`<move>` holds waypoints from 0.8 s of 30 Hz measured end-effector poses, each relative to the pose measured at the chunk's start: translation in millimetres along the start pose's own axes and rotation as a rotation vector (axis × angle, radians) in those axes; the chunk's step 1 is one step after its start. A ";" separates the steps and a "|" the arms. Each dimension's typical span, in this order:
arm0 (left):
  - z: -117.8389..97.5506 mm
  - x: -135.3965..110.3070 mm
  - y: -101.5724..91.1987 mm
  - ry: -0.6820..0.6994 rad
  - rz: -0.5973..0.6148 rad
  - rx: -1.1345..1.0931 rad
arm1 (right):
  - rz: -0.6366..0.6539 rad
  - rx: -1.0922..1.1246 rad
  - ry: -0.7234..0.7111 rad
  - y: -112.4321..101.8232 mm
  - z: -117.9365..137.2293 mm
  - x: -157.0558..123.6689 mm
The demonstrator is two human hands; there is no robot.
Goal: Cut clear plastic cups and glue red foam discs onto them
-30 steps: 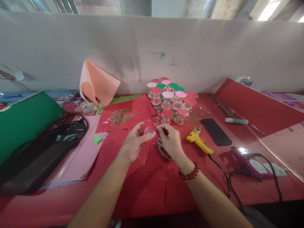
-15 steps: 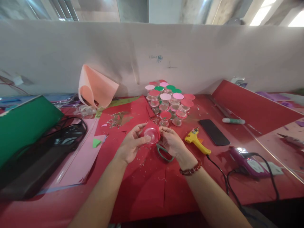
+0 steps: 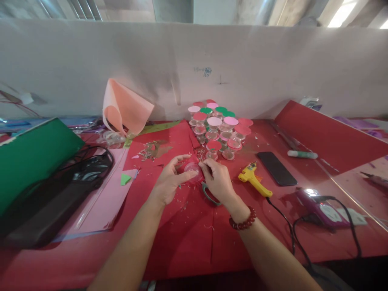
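My left hand (image 3: 166, 182) is closed round a small clear plastic cup (image 3: 192, 168) with red paper against it, the thumb lying across its round face. My right hand (image 3: 220, 182) has its fingertips pinched at the cup's right edge; whether they grip the rim or the red paper is hard to make out. Just below my right hand, green scissor handles (image 3: 209, 196) lie on the red surface. Behind the hands stand several clear cups topped with red, pink and green paper discs (image 3: 214, 121).
To the right lie a corded yellow glue gun (image 3: 255, 181), a black phone (image 3: 277, 168), a purple power socket (image 3: 324, 208) and a glue stick (image 3: 302, 154). Pink sheets (image 3: 113, 194) and a black bag (image 3: 60, 202) are at left. Paper scraps (image 3: 151, 149) litter the red paper.
My right hand has turned and shifted slightly inward along the cup's edge, covering more of the scissor handles. The cup has tilted a little in my left hand. The view has shifted slightly.
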State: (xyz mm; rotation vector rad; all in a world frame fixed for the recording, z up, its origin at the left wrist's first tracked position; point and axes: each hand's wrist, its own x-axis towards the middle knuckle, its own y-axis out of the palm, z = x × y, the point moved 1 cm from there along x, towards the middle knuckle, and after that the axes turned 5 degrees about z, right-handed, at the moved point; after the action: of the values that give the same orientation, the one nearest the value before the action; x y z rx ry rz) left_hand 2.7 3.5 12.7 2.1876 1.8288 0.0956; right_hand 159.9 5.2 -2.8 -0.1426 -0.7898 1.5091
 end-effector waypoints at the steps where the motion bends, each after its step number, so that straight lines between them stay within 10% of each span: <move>1: 1.9 0.6 1.5 0.013 -0.003 -0.025 | -0.036 -0.037 -0.004 0.8 0.9 -1.3; 6: 7.0 1.5 5.1 0.034 -0.020 -0.156 | -0.105 0.106 0.047 5.1 -2.3 -1.2; 13: -0.4 -2.6 1.6 -0.019 0.096 -0.072 | 0.204 0.952 0.366 5.6 -12.6 7.0; 24: -2.8 -4.6 -2.4 -0.026 0.134 -0.045 | 0.238 0.981 0.365 1.5 -5.2 4.7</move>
State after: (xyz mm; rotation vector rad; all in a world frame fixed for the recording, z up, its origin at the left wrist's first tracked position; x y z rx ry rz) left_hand -1.1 -0.1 15.4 2.2679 1.6487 0.1333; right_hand 160.8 11.7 -5.8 0.2276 0.3110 1.8678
